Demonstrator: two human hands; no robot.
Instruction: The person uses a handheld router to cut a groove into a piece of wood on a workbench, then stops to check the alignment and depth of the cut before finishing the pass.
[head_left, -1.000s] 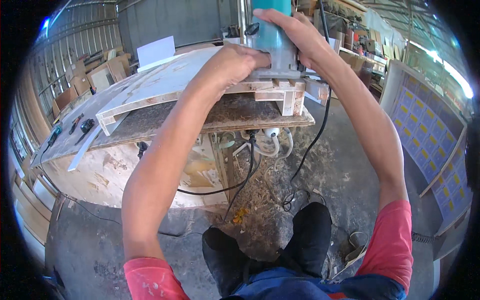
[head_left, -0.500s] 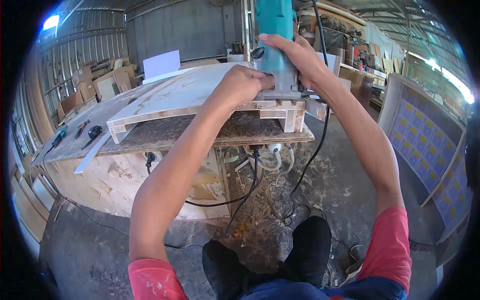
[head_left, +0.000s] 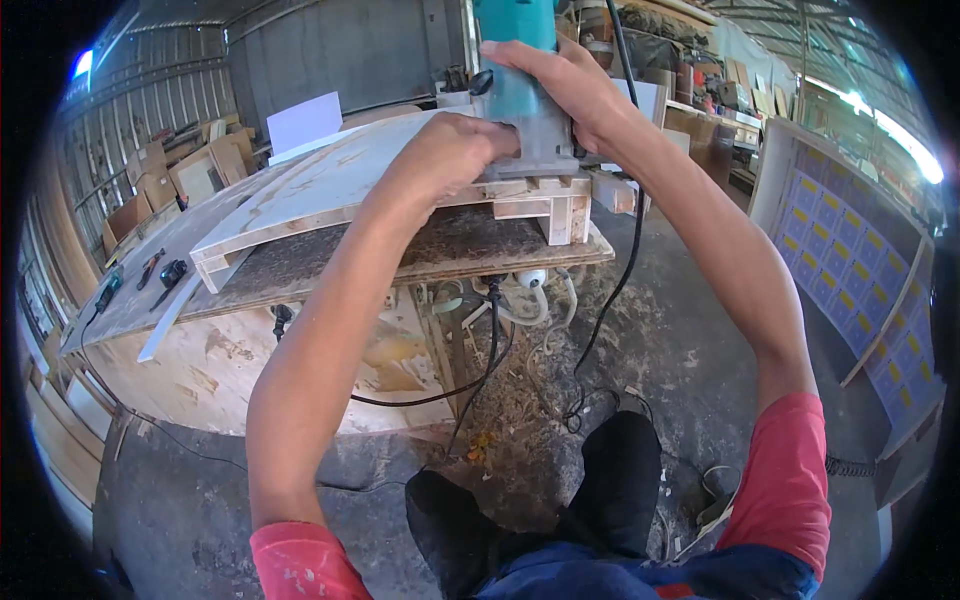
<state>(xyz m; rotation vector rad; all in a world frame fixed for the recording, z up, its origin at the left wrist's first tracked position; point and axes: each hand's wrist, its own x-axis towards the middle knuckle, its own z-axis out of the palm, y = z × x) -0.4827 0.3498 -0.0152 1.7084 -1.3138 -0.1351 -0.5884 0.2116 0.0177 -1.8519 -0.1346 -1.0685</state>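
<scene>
A teal router (head_left: 515, 30) with a clear base (head_left: 530, 155) stands upright at the near right end of a white curved panel (head_left: 330, 170) on a wooden frame. My right hand (head_left: 565, 90) is closed round the router's body, with the thumb stretched across its front. My left hand (head_left: 450, 150) is at the clear base, fingers curled and pressed against or into its opening; the fingertips are hidden. The panel rests on a stained plywood bench top (head_left: 430, 260), and a black cord (head_left: 630, 250) hangs down to the right of the router.
Hand tools (head_left: 150, 270) and a white strip (head_left: 165, 320) lie on the bench's left side. Cables and plugs (head_left: 495, 290) hang below its edge over the dusty floor (head_left: 680, 330). Framed patterned boards (head_left: 840, 260) stand at the right, and offcut boards (head_left: 200, 170) lean at the back left.
Both hands stay on the router at the same spot on the panel. The view has shifted slightly, so hands, router and bench appear a little further left.
</scene>
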